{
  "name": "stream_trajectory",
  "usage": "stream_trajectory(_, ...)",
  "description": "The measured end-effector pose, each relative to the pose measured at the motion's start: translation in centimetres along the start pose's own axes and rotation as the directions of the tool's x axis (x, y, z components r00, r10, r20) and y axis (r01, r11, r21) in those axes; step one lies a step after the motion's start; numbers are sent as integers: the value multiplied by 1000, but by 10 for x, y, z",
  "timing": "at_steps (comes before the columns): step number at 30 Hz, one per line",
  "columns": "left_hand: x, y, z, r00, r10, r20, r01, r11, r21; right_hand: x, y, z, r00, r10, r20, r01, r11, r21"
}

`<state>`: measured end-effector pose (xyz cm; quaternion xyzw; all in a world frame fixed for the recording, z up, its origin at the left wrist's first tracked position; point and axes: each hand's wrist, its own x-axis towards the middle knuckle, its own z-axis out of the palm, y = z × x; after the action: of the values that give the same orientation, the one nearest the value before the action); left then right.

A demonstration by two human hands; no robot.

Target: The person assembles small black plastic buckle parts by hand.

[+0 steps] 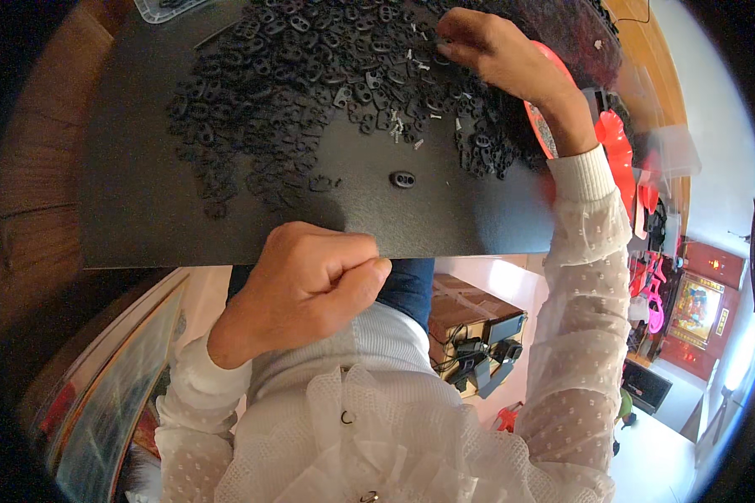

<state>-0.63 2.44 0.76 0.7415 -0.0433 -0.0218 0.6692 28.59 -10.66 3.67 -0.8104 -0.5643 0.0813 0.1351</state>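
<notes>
My left hand is closed in a fist at the table's near edge, and whatever it may hold is hidden. My right hand reaches to the far side, its fingers bent together over a wide pile of small black oval cord locks. Its fingertips are down among the pieces, so I cannot make out what they grip. One cord lock with two holes lies apart on the dark table, between my hands. Small pale pin-like bits are scattered among the black pieces.
The dark table ends just in front of my body. A red-rimmed dish stands beside my right wrist, partly covered by it. A clear plastic tub sits at the far left. Below the table is a cardboard box with black devices on it.
</notes>
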Motion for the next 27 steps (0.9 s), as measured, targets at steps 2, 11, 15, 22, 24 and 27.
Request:
stream_trajectory(2,0,0,1,1000,-1,0,1,1000,-1,1,3,0,999,-1,36,3,999,-33)
stream_trajectory(11,0,3,-2,1000,-9,15,8,1000,10,-11,8,-10,995,36,93,-23,991,-133)
stream_trajectory(15,0,3,-2,1000,-7,12,7,1000,0,-16,5,-8,995,59,85,-48,991,-122)
stream_trajectory(22,0,3,0,1000,-2,3,2,1000,4,-8,-4,-5,1000,-1,-27,-3,988,-153)
stream_trajectory(24,-1,1,-1,1000,-15,-11,15,1000,9,2,-25,-8,998,-3,67,5,1000,-20)
stream_trajectory(27,-2,0,1,1000,-26,-17,26,1000,-6,9,-28,-1,994,-92,57,92,996,14)
